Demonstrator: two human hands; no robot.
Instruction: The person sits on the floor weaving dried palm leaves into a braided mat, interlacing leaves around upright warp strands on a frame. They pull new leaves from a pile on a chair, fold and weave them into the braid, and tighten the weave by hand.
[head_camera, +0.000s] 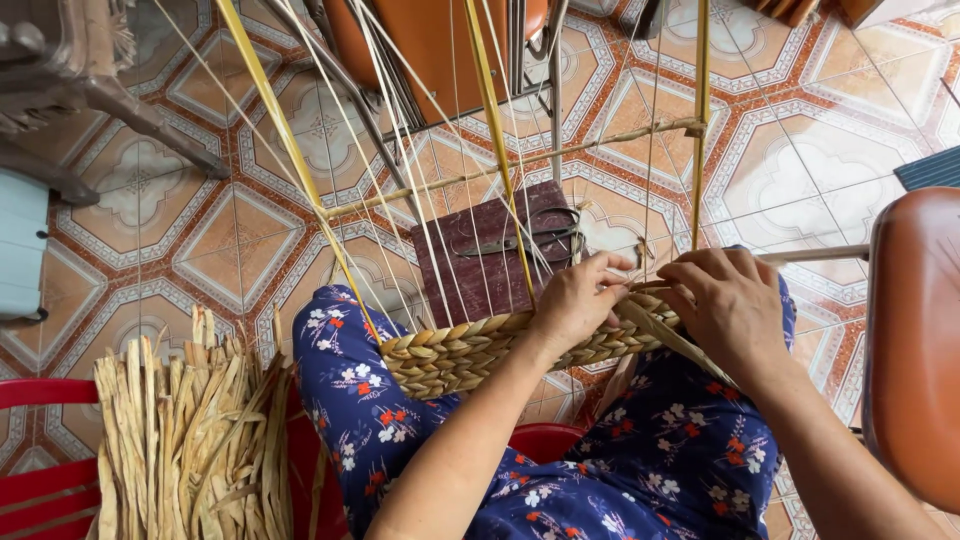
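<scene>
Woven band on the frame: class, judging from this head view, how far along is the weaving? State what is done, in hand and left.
Done: a few plaited rows form the woven band across the lap. In hand: the left hand and right hand work a strand at its right end. Left: the upright strings above are bare, and a bundle of dried strips lies unused.

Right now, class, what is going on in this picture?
A person in blue floral clothing sits weaving. Both hands, the left hand and the right hand, work at the top edge of a braided straw-coloured woven band lying across the lap, threaded on thin pale upright strands strung on a yellow bamboo frame. A bundle of dried flat straw strips stands beside the left knee. Dark metal scissors rest on a maroon board on the patterned tiled floor.
</scene>
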